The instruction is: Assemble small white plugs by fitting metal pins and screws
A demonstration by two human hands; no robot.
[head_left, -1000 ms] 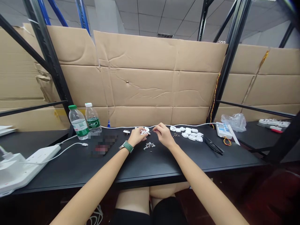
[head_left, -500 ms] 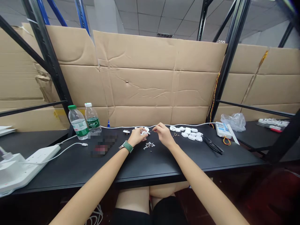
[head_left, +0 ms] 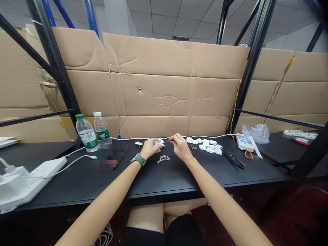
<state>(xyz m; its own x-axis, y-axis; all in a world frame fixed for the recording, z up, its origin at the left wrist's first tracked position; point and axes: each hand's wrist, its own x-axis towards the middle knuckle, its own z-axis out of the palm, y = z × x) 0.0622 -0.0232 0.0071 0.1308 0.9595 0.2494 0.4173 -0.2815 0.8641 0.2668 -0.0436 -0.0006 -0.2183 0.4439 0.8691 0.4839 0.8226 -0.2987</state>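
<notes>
My left hand (head_left: pixel 150 149), with a green-strapped watch on the wrist, is closed around a small white plastic part (head_left: pixel 159 144). Its fingers cover much of that part. My right hand (head_left: pixel 179 146) pinches a thin metal rod (head_left: pixel 166 141) that points left at the white part; its kind is too small to make out. Just below the hands lies a small pile of metal pieces (head_left: pixel 163 158). Right of my right hand are several white rounded plastic covers (head_left: pixel 210 150) and a few tiny screw-like pieces (head_left: pixel 193 147).
Black-handled pliers or scissors (head_left: pixel 233 159) lie right of the covers, near a white device (head_left: pixel 244 142). Two water bottles (head_left: pixel 87 135) and a white power strip (head_left: pixel 33 182) stand left. Cardboard (head_left: pixel 153 99) walls the back of the black table (head_left: pixel 164 186).
My right hand has drawn slightly to the right with the rod, widening the gap between my hands. My left hand stays almost still on the white part.
</notes>
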